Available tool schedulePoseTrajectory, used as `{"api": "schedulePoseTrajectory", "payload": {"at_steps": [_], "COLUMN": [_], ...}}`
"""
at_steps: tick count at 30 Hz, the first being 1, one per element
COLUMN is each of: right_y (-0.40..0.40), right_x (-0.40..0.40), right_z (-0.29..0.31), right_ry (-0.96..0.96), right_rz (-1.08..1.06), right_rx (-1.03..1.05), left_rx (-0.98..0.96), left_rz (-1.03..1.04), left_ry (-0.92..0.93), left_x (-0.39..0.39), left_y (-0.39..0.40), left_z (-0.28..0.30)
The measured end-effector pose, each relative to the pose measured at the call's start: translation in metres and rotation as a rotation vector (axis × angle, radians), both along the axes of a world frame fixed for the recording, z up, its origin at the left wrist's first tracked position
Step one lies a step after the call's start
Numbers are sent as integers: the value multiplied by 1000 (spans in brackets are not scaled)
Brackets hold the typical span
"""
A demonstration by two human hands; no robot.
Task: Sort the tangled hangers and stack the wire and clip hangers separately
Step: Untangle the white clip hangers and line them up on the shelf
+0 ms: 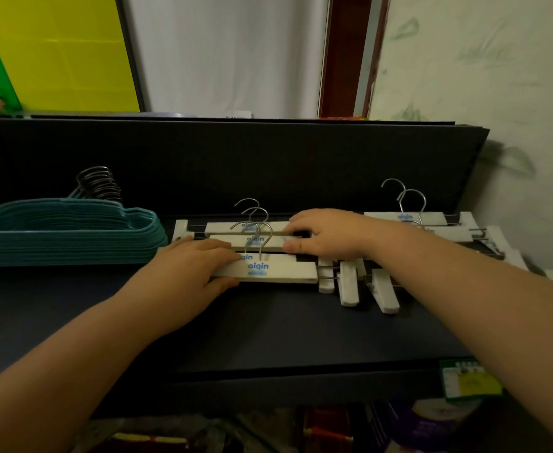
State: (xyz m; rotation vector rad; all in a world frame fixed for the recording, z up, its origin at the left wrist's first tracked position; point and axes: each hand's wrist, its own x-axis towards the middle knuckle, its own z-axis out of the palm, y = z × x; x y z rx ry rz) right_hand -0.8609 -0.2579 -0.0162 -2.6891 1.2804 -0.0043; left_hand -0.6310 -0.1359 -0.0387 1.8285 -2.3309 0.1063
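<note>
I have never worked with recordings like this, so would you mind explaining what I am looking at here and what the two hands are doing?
There is no machine here: a person wears a camera on the head, so the single picture looks forward and down over their own bare arms. On the dark table a neat stack of teal hangers lies at the left. In the middle lie white clip hangers with metal hooks, and a second group of them lies at the right. The left hand rests on the nearest white clip hanger, fingers along its bar. The right hand grips the end of the hangers behind it. The person seems to be lining them up into one pile.
</note>
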Motion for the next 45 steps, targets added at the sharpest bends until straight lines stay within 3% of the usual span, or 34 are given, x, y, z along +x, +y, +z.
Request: {"api": "schedulePoseTrajectory", "payload": {"at_steps": [10, 16, 34, 40, 45], "right_y": [1, 2, 11, 31, 58], "right_x": [0, -1, -18, -52, -127], "right_z": [-3, -1, -4, 7, 12], "right_ry": [26, 11, -83, -199, -240], "right_rz": [0, -16, -47, -73, -193], "right_rx": [3, 31, 91, -114, -251], "left_rx": [12, -6, 41, 69, 96], "left_rz": [-79, -25, 22, 56, 16], "left_ry": [138, 24, -4, -29, 28], "left_x": [13, 20, 8, -8, -69], "left_y": [25, 30, 23, 27, 24], "left_z": [-7, -8, -6, 7, 29]}}
